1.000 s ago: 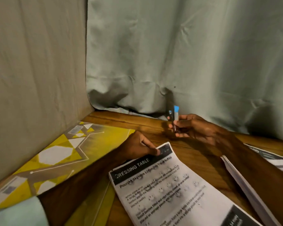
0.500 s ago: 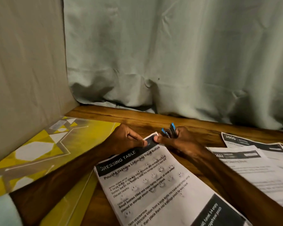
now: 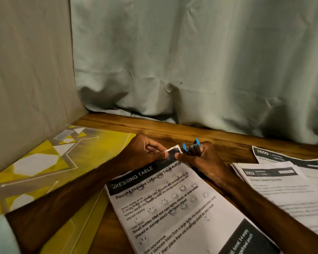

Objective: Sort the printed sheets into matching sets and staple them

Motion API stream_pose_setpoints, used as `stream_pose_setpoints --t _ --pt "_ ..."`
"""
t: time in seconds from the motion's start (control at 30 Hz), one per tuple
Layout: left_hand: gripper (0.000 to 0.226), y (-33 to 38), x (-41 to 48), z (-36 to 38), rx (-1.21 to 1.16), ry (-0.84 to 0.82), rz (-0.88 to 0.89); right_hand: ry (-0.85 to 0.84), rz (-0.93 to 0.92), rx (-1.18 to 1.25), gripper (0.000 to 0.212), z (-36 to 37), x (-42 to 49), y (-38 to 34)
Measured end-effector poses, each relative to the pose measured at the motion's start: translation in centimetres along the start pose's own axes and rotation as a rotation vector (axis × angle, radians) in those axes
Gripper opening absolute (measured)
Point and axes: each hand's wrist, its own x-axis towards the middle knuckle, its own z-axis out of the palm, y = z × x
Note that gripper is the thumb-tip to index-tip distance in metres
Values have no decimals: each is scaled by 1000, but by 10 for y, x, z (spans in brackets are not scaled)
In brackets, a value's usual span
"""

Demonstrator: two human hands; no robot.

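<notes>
Head view: two hands (image 3: pixel 143 153) (image 3: pixel 204 159), one stapler (image 3: pixel 192 148), three sheet piles (image 3: pixel 173 208) (image 3: pixel 283 189) (image 3: pixel 264 153).

both hands (image 3: pixel 151 153) at printed sheet's (image 3: pixel 173 204) top corner, stapler (image 3: pixel 192 149) in right hand (image 3: pixel 202 158)

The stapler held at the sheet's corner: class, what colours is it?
The stapler is black with bright blue ends, best seen in the head view.

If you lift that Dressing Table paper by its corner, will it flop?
Probably: the Dressing Table sheets look thin, and the corner the left hand pinches seems to curl up. They look light, so a push would likely slide them over the smooth wooden table. The right hand, gripping the stapler, steadies them.
</notes>
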Motion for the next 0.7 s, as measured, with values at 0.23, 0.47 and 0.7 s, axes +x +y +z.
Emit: stream_pose_setpoints --t 0.23,0.47,0.7 --pt "15 0 -3 3 51 47 58 -15 -52 1 18 -2 -2 -3" --pt "15 3 -5 4 -2 67 37 -43 20 192 64 -14 13 -1" --pt "12 6 -5 3 -37 103 60 -201 -84 139 31 -17 8 -7"
